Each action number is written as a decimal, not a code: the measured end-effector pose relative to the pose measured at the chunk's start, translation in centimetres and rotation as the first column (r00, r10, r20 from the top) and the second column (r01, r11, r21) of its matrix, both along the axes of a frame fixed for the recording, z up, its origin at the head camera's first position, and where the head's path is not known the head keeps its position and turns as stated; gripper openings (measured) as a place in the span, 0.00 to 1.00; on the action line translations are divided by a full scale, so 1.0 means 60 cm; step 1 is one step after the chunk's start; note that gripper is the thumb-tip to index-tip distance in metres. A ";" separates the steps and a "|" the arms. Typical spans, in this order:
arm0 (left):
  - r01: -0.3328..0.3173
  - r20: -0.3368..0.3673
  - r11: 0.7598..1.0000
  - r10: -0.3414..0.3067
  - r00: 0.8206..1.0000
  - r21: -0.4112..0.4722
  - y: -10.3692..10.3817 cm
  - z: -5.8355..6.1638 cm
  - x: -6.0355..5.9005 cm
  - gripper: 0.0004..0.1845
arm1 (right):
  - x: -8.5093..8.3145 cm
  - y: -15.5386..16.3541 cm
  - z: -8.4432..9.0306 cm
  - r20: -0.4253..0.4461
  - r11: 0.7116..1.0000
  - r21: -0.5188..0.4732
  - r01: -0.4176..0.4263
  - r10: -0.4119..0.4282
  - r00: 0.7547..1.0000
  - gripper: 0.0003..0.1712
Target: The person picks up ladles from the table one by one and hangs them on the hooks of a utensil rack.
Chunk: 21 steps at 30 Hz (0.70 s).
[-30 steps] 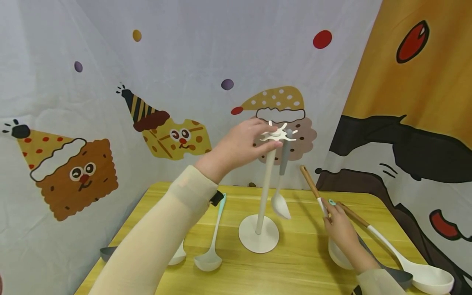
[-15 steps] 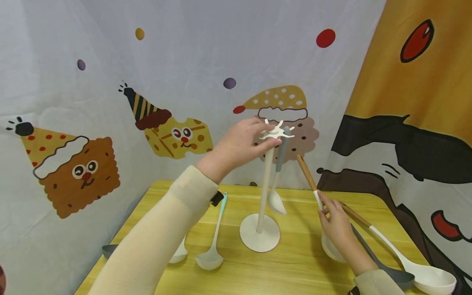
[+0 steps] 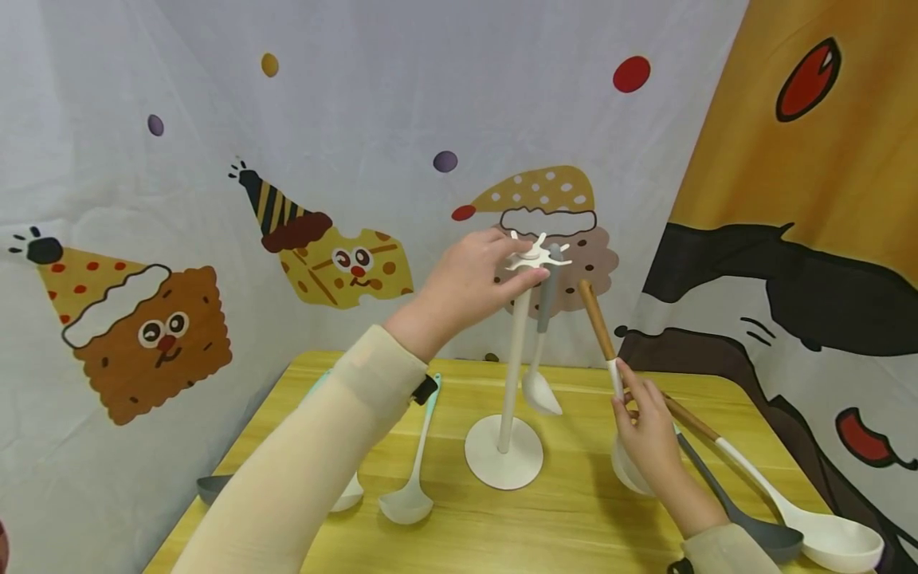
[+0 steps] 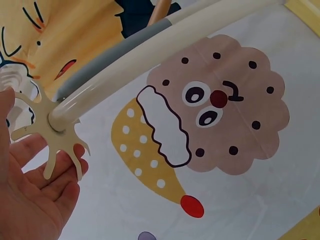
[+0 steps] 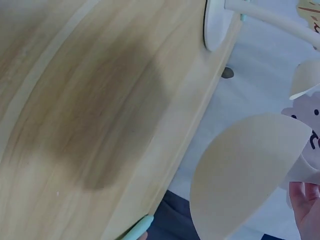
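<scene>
A white utensil stand [image 3: 515, 359] rises from its round base [image 3: 504, 464] on the yellow table [image 3: 559, 526]. My left hand [image 3: 502, 271] pinches the stand's hook crown [image 3: 534, 257] between thumb and fingers; in the left wrist view the crown [image 4: 55, 140] lies on my fingertips [image 4: 65, 175]. From one hook hangs a grey-handled white spoon [image 3: 539, 359]. To the stand's right, my right hand [image 3: 638, 422] grips a wooden-handled white spoon [image 3: 595, 323], handle tilted up toward the crown. Its bowl [image 5: 245, 180] hangs just above the table.
A teal-handled ladle [image 3: 416, 470], a white spoon [image 3: 347, 498] partly under my left arm and a grey ladle [image 3: 211, 488] lie at the left. A grey ladle [image 3: 739, 510] and a big wooden-handled spoon [image 3: 810, 530] lie at the right. Printed cloth hangs close behind.
My right hand has lifted the wooden-handled spoon off the table and brought it up and left toward the stand. The left hand has kept its hold on the crown.
</scene>
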<state>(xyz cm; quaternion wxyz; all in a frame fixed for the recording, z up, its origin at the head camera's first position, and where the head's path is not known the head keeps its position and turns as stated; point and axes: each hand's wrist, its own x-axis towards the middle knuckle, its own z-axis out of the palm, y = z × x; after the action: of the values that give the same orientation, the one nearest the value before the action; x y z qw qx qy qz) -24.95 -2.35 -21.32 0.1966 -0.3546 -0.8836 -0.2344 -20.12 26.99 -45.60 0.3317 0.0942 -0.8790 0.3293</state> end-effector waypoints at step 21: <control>-0.028 -0.029 1.000 0.028 0.999 0.001 0.002 -0.003 0.004 0.28 | 0.002 -0.031 0.019 -0.164 0.983 -0.145 -0.111 0.086 0.983 0.33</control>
<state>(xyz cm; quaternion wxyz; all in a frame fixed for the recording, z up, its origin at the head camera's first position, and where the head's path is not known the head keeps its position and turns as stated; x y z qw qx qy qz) -24.73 -2.20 -21.49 0.2129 -0.3454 -0.8854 -0.2268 -20.02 25.11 -44.44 0.3893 0.1376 -0.8165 0.4034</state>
